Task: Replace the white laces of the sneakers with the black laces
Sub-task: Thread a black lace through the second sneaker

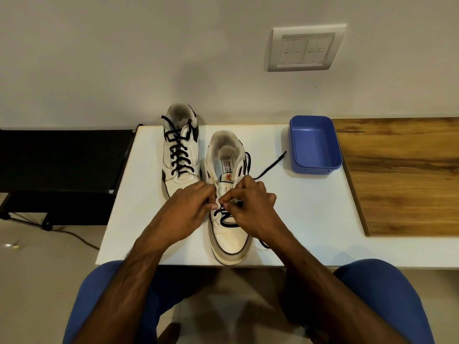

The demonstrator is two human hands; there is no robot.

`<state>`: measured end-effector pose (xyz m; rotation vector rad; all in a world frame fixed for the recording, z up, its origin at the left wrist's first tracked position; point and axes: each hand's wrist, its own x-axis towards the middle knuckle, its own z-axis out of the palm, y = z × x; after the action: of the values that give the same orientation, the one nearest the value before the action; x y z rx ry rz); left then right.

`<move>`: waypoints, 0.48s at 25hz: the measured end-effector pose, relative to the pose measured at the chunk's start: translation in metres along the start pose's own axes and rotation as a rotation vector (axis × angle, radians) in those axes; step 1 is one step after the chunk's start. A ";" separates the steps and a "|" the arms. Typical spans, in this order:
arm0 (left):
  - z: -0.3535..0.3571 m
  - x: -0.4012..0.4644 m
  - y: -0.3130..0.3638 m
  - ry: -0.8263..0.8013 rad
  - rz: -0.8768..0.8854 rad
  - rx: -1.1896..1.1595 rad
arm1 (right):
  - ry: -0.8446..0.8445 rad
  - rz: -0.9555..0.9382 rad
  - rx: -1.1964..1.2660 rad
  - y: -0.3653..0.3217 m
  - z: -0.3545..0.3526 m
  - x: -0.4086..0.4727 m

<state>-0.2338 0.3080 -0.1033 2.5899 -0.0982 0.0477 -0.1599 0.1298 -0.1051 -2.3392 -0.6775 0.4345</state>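
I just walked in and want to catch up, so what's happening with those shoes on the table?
A seated person is relacing a pair of white leather sneakers on a white table. The far-left sneaker is already fully laced in black. Both hands work on the nearer sneaker: the left hand pinches its eyelet edge while the right hand threads the black lace, which crosses only the lowest eyelets. A blue plastic tray sits to the right.

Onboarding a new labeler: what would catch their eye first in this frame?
Both hands, left and right, pinch at the eyelets of the near sneaker at table centre, its black lace only partly threaded and trailing right. Beside it on the left stands the far sneaker, already laced black. A blue tray sits at the right.
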 end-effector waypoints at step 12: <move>-0.023 -0.011 0.000 -0.017 -0.253 -0.347 | 0.019 -0.326 -0.087 0.034 -0.023 0.010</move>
<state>-0.2448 0.3204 -0.0841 2.2365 0.1987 -0.0780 -0.1287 0.1019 -0.1121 -2.2525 -1.0650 0.2394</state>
